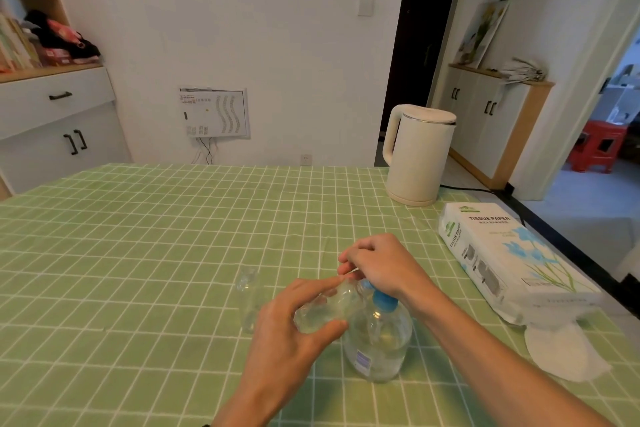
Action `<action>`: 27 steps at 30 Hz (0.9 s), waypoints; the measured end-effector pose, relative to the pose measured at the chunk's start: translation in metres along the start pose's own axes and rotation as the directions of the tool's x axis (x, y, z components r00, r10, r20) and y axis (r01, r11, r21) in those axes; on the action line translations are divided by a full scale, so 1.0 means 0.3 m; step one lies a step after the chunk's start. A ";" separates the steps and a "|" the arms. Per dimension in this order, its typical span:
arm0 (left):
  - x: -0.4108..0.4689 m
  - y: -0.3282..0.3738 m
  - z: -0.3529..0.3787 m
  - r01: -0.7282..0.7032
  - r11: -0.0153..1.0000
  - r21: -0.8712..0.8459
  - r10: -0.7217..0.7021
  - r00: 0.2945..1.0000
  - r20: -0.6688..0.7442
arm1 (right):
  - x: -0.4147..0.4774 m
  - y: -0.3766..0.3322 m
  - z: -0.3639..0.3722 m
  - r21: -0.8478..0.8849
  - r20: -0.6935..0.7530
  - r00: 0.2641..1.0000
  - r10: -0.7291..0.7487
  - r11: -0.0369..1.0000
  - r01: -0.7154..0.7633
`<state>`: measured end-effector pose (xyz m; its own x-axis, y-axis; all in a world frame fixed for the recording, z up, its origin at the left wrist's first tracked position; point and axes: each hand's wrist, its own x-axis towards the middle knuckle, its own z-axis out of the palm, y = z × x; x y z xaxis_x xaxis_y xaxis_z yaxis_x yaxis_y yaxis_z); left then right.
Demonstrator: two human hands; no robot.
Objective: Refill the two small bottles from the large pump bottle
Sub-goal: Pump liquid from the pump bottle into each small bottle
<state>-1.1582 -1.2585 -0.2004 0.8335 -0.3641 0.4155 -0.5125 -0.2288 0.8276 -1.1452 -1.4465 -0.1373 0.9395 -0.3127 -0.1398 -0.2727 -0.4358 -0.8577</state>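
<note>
Large clear pump bottle with blue collar (377,340) | left hand (291,333) clasped tilted small clear bottle (325,308) at spout | right hand (377,267) pressed pump (nozzle hidden) | keep mouth under spout, press slowly.

Clear glossy plastic bottles (377,340); matt checked tablecloth (156,236).
</note>
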 end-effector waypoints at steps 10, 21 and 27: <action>-0.002 0.015 -0.005 -0.015 1.000 0.017 0.015 1.000 -0.004 | -0.019 -0.028 -0.011 -0.091 -0.015 0.999 -0.046 0.995 0.044; -0.001 0.000 -0.002 -0.016 1.000 0.014 0.016 1.000 -0.004 | 0.002 0.000 0.004 0.013 0.001 1.000 -0.017 1.000 0.017; -0.005 -0.002 0.001 -0.022 1.000 0.016 0.023 1.000 -0.012 | -0.008 0.001 0.003 0.012 -0.019 1.000 -0.013 1.000 0.013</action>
<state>-1.1594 -1.2581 -0.2017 0.8241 -0.3585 0.4386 -0.5343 -0.2348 0.8120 -1.1472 -1.4449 -0.1376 0.9387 -0.3235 -0.1193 -0.2580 -0.4293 -0.8655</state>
